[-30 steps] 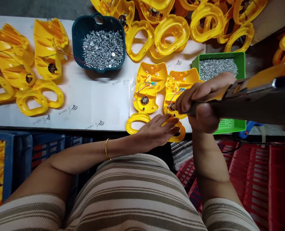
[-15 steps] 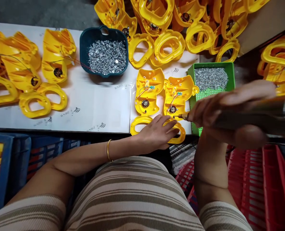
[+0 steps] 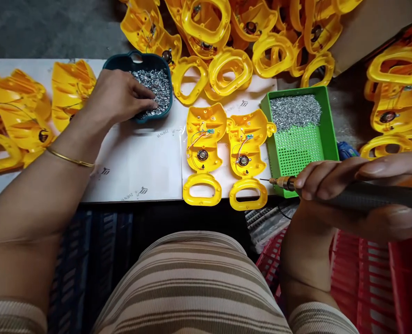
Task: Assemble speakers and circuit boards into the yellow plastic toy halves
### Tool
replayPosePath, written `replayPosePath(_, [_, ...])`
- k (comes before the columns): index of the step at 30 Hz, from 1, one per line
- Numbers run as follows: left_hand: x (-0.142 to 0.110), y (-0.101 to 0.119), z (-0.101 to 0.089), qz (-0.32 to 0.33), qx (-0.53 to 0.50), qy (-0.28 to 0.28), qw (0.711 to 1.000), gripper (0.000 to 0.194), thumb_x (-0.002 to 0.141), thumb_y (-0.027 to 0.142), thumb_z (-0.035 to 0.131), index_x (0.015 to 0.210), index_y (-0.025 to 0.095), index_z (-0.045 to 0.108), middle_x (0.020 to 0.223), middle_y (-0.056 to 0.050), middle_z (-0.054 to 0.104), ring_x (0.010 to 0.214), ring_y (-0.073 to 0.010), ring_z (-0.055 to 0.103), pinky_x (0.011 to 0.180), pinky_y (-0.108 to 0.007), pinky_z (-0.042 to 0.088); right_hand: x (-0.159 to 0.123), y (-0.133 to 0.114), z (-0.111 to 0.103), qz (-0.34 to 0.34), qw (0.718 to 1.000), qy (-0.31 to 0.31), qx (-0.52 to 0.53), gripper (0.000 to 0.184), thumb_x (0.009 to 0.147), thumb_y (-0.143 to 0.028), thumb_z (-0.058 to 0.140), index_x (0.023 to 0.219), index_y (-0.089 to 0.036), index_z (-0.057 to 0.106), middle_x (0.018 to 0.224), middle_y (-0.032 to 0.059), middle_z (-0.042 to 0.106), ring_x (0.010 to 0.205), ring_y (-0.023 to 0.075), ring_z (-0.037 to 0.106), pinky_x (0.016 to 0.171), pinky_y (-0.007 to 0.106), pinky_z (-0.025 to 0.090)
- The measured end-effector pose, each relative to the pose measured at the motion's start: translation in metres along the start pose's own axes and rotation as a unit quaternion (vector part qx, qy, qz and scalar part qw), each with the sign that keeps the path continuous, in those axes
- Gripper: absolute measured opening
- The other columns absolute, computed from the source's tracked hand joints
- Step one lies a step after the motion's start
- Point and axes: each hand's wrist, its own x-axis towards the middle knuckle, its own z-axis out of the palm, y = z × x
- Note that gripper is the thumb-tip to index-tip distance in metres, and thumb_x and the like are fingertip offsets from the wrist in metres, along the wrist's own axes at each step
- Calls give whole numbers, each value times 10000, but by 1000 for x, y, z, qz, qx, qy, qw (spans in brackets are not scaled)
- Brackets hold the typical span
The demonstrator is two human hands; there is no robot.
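Observation:
Two yellow plastic shells lie side by side near the table's front edge, the left shell (image 3: 203, 141) and the right shell (image 3: 246, 146), each showing a small speaker, wires and a tiny circuit board. A yellow ring (image 3: 202, 195) sits below the left shell and another ring (image 3: 248, 194) below the right. My left hand (image 3: 118, 95) reaches into the dark teal bowl (image 3: 122, 62) of silver screws, fingers curled onto the pile. My right hand (image 3: 345, 195) grips an electric screwdriver (image 3: 331, 190), its bit pointing left beside the right ring.
A green tray (image 3: 298, 146) holds more screws at its far end. Heaps of yellow shells and rings (image 3: 247, 41) crowd the back of the table and the left side (image 3: 14, 116). Red crates (image 3: 383, 273) stand at my lower right and blue crates (image 3: 98, 250) under the table.
My left hand left the rings at the front edge and moved up-left into the teal screw bowl. The right hand drew the screwdriver back to the right, off the right shell.

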Motion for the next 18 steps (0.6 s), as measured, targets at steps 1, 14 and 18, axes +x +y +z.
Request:
replayPosePath(1, [-4, 4, 0, -14, -2, 14, 1000, 548, 510, 502, 886, 867, 97, 790, 502, 91, 537, 590, -19, 470, 851, -483, 503, -1, 2, 1, 3, 1000, 14, -6, 320, 874, -432, 540, 1019, -207, 715, 495, -40, 533, 270, 137, 427, 230, 303, 372])
replayPosePath(14, [-12, -3, 8, 3, -62, 154, 986, 464, 685, 441, 851, 933, 57, 769, 703, 42, 716, 613, -22, 527, 795, -317, 554, 0, -4, 15, 23, 1000, 12, 15, 295, 812, -359, 591, 990, -162, 718, 487, -38, 527, 315, 124, 490, 303, 260, 471])
replayPosePath(18, [-39, 14, 12, 16, -255, 173, 951, 303, 755, 353, 828, 919, 104, 774, 791, 2, 746, 613, -51, 569, 707, -278, 584, -2, -16, 21, 143, 988, 58, -30, 251, 794, -473, 697, 984, -314, 660, 597, -23, 619, 492, 185, 628, 516, 359, 590])
